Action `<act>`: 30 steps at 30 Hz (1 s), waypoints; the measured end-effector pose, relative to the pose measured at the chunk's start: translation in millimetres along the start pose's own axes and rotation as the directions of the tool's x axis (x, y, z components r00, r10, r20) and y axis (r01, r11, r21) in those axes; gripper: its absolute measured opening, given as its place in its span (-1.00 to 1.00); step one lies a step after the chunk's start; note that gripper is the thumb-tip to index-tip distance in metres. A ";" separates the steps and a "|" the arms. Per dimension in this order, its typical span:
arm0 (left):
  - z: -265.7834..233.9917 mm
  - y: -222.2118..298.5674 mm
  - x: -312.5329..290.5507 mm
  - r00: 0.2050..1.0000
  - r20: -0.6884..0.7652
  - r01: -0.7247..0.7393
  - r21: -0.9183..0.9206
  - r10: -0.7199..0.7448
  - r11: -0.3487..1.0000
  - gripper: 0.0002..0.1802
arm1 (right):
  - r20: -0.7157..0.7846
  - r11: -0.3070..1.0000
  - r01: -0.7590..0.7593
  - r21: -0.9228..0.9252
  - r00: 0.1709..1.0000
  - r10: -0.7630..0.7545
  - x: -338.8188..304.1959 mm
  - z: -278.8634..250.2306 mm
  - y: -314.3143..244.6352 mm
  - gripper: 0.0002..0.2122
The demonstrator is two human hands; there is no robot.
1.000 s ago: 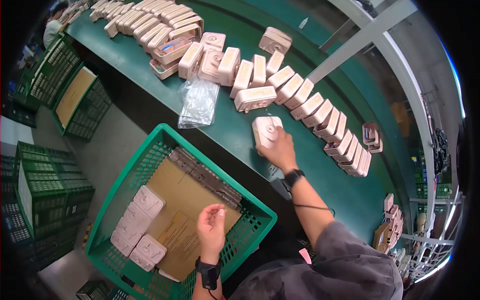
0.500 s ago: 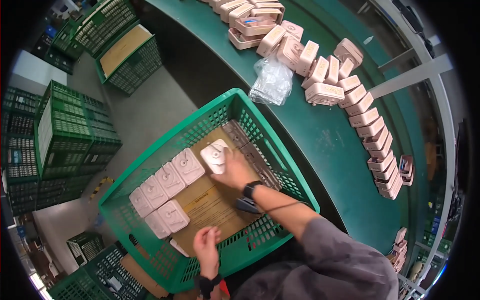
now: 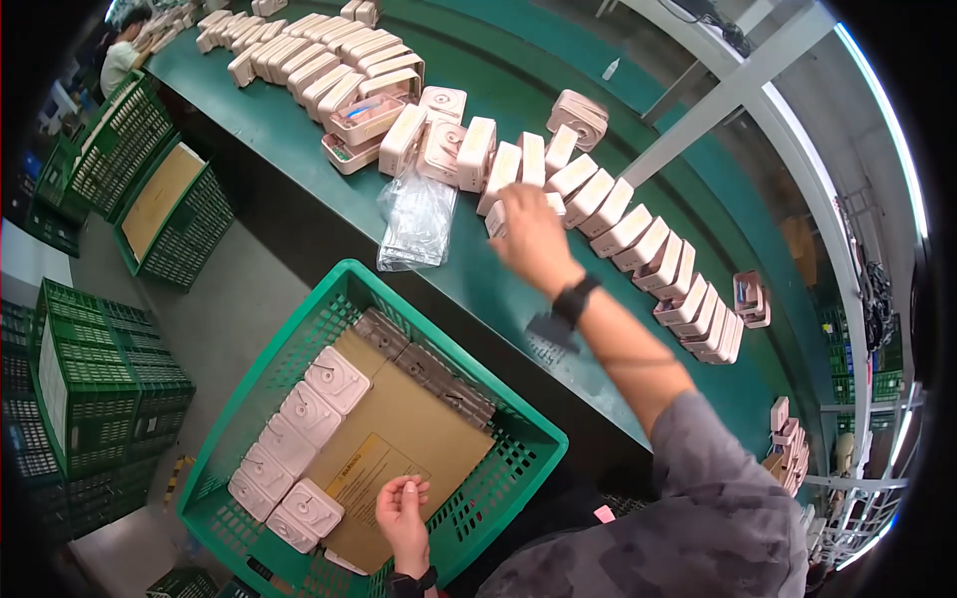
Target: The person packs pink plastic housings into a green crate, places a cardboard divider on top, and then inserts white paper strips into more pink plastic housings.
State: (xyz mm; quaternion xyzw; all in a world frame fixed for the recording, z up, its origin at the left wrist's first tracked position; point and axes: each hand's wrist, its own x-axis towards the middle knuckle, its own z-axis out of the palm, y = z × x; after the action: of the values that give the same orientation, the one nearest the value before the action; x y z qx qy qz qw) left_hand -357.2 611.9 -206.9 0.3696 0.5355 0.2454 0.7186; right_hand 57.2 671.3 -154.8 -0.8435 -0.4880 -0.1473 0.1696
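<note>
My right hand (image 3: 535, 242) reaches over the green table, its fingers wrapped round a pink plastic box (image 3: 495, 220) at the near side of a row of similar boxes; the hand hides most of it. My left hand (image 3: 403, 513) hovers above the cardboard sheet (image 3: 449, 424) inside a green plastic crate (image 3: 558, 444). Its fingers are curled together with nothing visible in them. Several pale pink boxes (image 3: 311, 411) lie flat along the crate's left side, round lids up. Brownish-grey boxes (image 3: 424, 369) line the crate's far right wall.
A clear plastic bag (image 3: 417, 221) lies at the table's (image 3: 269, 164) near edge. Curved rows of pink boxes (image 3: 643, 244) stand along it. Stacked green crates (image 3: 115, 379) and a cardboard-topped crate (image 3: 169, 204) stand on the floor at left. A person (image 3: 122, 55) sits far left.
My right hand has left the crate and moved to the table, onto a pink box there. The box it held now lies at the far end of the crate's left row. The view has shifted.
</note>
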 end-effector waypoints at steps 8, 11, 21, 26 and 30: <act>53.3 2.2 7.3 0.986 0.132 -0.116 0.087 0.104 0.989 -0.79 | 0.115 0.991 0.132 -0.001 0.985 -0.131 -14.4 -30.4 47.0 -0.62; 75.6 24.0 10.6 0.955 0.173 -0.266 0.151 0.240 0.952 -0.66 | -0.005 0.977 0.081 0.195 0.997 -0.082 -39.2 -93.6 -31.0 -0.58; -50.4 -58.7 42.7 0.891 0.246 0.444 -0.645 -0.382 0.622 -0.54 | 0.826 0.497 -0.676 0.544 0.534 -0.179 -203.5 101.1 -230.0 -0.55; -152.0 -144.7 75.8 0.921 0.149 0.357 -0.695 -0.361 0.624 -0.49 | 0.911 0.664 -0.640 0.387 0.375 -0.169 -259.1 167.1 -316.5 -0.62; -202.6 -148.1 96.2 0.927 0.055 0.307 -0.683 -0.372 0.663 -0.55 | 0.803 0.506 -0.631 0.589 0.526 -0.280 -264.5 118.2 -312.4 -0.69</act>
State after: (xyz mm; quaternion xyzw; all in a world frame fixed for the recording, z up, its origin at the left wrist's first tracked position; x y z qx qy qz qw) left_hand -526.8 648.4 -412.2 -0.0372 0.4988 0.3021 0.8115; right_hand -332.8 663.2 -326.1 -0.6605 -0.4048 0.5467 0.3178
